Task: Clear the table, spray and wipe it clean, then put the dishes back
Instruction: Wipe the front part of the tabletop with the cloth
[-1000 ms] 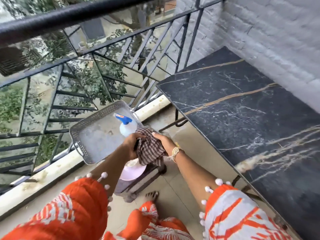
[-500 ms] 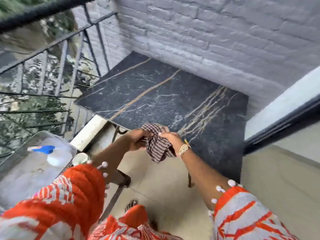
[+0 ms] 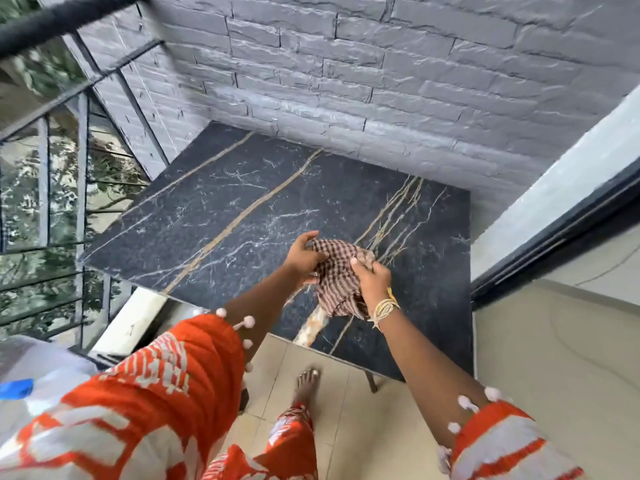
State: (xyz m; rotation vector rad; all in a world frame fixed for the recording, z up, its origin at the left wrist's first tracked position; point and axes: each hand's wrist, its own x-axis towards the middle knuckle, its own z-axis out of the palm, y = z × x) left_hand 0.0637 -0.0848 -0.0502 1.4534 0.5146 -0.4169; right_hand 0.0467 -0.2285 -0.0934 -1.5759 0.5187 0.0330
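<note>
Table (image 3: 214,216) (black marble), grey brick wall (image 3: 381,81)

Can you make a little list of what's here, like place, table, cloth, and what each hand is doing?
place: balcony with a grey brick wall and a black railing
table: dark marble top, no dishes on it
cloth: checked, bunched up, held above the table
left hand: grips the cloth
right hand: grips the cloth
spray bottle: blue top, far left edge, blurred
</note>
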